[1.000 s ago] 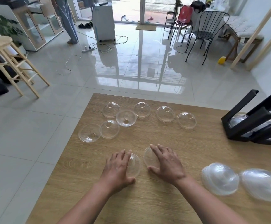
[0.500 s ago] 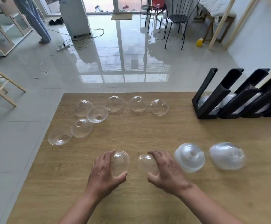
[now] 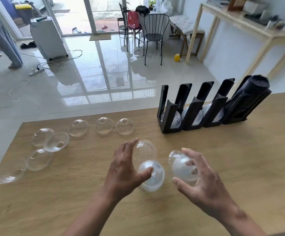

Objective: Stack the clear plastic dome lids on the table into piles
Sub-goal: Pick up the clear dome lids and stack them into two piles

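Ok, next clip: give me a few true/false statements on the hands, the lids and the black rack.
1. Each hand grips a clear dome lid. True: left hand on one lid, right hand on another lid.
2. The black rack stands on the floor. False: it stands on the wooden table.
3. Loose lids lie on the table's left part. True, for example this loose lid.
4. The rack's slots are all empty. False: clear lids sit in the lower slots, and a dark stack fills the far right one.

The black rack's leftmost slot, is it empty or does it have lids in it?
Not empty. The black rack's leftmost slot shows clear dome lids at its bottom, between the uprights; their number cannot be told.
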The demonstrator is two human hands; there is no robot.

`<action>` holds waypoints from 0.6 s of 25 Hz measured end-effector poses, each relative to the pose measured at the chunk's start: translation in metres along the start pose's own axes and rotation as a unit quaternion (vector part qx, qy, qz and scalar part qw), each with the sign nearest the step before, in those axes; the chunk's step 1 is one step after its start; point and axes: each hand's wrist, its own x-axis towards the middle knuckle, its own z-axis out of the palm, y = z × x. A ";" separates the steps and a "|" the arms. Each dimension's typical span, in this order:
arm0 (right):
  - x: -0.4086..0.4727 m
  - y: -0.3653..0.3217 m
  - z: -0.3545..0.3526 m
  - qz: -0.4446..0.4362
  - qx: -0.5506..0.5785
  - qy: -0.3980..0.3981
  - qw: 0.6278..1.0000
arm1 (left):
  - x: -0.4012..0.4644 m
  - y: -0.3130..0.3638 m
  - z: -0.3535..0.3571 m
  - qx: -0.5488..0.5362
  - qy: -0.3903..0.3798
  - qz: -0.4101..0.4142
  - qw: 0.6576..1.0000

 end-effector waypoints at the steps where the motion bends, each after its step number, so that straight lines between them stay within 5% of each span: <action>1: 0.002 0.008 -0.010 0.006 0.001 0.011 1.000 | 0.005 0.007 0.008 0.008 -0.004 0.000 1.000; 10: 0.030 0.063 -0.047 0.007 -0.075 0.025 0.997 | -0.011 -0.002 0.079 0.132 -0.131 -0.070 0.980; 15: 0.046 0.080 -0.024 -0.020 -0.138 -0.018 0.990 | -0.010 -0.003 0.090 0.114 -0.125 -0.102 0.980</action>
